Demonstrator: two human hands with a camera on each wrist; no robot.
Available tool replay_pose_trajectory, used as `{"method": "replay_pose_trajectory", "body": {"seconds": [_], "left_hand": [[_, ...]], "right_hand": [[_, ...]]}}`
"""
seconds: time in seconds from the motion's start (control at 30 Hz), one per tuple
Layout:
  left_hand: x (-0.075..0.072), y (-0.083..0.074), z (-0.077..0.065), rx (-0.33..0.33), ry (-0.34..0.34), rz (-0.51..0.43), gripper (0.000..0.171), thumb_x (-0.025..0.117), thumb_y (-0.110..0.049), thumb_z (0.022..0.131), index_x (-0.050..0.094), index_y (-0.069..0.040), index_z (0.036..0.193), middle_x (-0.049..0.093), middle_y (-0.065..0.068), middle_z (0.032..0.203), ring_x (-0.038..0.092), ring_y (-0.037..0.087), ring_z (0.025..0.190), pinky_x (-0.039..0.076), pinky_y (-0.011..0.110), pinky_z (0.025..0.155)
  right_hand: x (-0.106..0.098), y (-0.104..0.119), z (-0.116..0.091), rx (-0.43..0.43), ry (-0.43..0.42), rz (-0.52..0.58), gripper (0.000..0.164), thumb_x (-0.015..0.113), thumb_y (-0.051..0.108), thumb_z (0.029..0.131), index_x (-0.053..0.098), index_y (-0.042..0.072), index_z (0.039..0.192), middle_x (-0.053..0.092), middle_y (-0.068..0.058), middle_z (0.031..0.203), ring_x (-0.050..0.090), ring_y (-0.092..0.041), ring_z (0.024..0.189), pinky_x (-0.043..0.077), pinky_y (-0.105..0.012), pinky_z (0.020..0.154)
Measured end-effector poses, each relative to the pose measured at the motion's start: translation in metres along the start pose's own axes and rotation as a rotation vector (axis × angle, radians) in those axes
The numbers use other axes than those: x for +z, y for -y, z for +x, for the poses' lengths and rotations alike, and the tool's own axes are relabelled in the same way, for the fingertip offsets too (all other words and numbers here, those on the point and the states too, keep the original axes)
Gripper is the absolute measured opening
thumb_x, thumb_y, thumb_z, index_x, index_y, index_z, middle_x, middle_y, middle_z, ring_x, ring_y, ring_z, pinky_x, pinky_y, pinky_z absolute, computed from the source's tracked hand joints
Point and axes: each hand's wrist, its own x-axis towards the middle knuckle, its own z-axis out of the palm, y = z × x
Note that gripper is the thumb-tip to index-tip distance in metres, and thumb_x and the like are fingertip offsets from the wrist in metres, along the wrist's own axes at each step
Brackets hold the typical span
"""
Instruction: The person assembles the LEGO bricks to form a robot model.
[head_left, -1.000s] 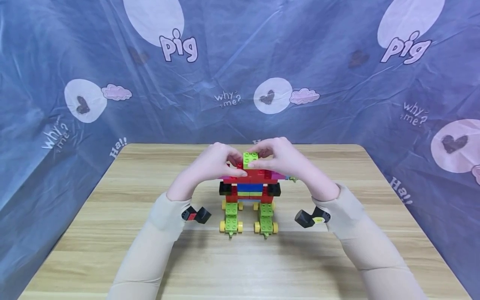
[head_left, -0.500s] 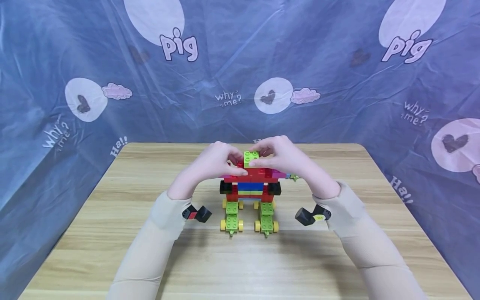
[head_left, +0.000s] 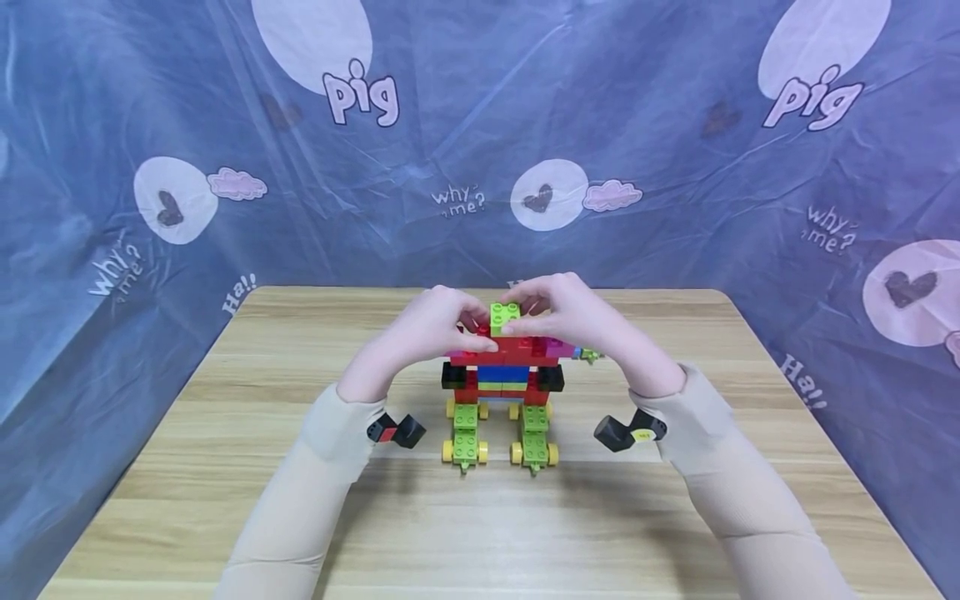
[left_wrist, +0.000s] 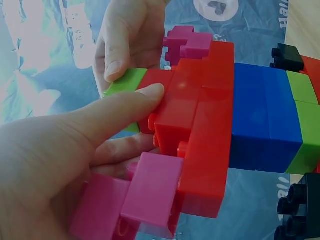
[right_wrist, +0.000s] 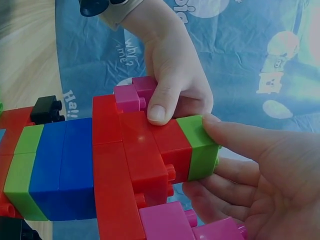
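A building-block figure stands upright on the table, with a lime green brick point(head_left: 505, 315) at its very top. My right hand point(head_left: 577, 317) pinches this brick from the right, thumb on the near face and fingers behind. From the other side my left hand point(head_left: 429, 327) grips a red brick point(right_wrist: 172, 142) just below it; the thumb lies on its front and the fingers curl behind. Stepped pink bricks point(left_wrist: 152, 187) stick out on both sides of the red layers. Under them are blue bricks point(head_left: 502, 373), then a thin lime green layer. The fingertips behind the figure are partly hidden.
Black bricks point(head_left: 453, 376) jut out at both sides of the figure. Two green wheeled bases point(head_left: 466, 437) with yellow wheels carry it on the wooden table point(head_left: 225, 433). A small green and blue piece point(head_left: 588, 354) shows beside the right wrist. A blue printed cloth point(head_left: 465, 108) hangs behind.
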Motion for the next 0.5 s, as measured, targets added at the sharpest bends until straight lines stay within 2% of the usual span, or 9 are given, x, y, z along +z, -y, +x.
{"method": "replay_pose_trajectory", "body": {"seconds": [0.13, 0.27, 0.37, 0.5], "left_hand": [[0.0006, -0.0010, 0.0005, -0.012, 0.005, 0.012, 0.030, 0.079, -0.032, 0.079, 0.074, -0.010, 0.098, 0.074, 0.002, 0.093, 0.069, 0.015, 0.084, 0.056, 0.028, 0.074], [0.0001, -0.0019, -0.0005, -0.029, 0.005, 0.012, 0.033, 0.079, -0.034, 0.079, 0.074, -0.010, 0.101, 0.073, 0.002, 0.096, 0.068, 0.016, 0.088, 0.056, 0.030, 0.078], [-0.0005, -0.0026, -0.0021, -0.039, 0.003, 0.010, 0.037, 0.079, -0.035, 0.079, 0.073, -0.009, 0.105, 0.073, 0.003, 0.099, 0.067, 0.017, 0.091, 0.056, 0.031, 0.081], [-0.0015, -0.0034, -0.0041, -0.041, -0.004, 0.021, 0.042, 0.080, -0.036, 0.078, 0.072, -0.007, 0.109, 0.073, 0.005, 0.103, 0.067, 0.019, 0.093, 0.056, 0.033, 0.084]], "right_hand": [[0.0004, -0.0005, -0.0015, -0.025, -0.009, -0.003, 0.042, 0.079, 0.022, 0.080, 0.068, 0.006, 0.117, 0.072, -0.007, 0.096, 0.068, -0.020, 0.085, 0.057, -0.038, 0.079], [0.0002, -0.0016, -0.0037, -0.062, -0.030, -0.001, 0.042, 0.078, 0.020, 0.081, 0.067, 0.004, 0.118, 0.071, -0.010, 0.108, 0.066, -0.021, 0.092, 0.056, -0.039, 0.083], [-0.0017, -0.0026, -0.0053, -0.073, -0.063, 0.006, 0.042, 0.077, 0.021, 0.082, 0.067, 0.004, 0.119, 0.069, -0.010, 0.116, 0.064, -0.022, 0.098, 0.054, -0.040, 0.088], [-0.0068, -0.0055, -0.0075, -0.063, -0.125, 0.057, 0.039, 0.075, 0.020, 0.084, 0.066, 0.005, 0.119, 0.068, -0.011, 0.116, 0.063, -0.023, 0.101, 0.051, -0.042, 0.092]]}}
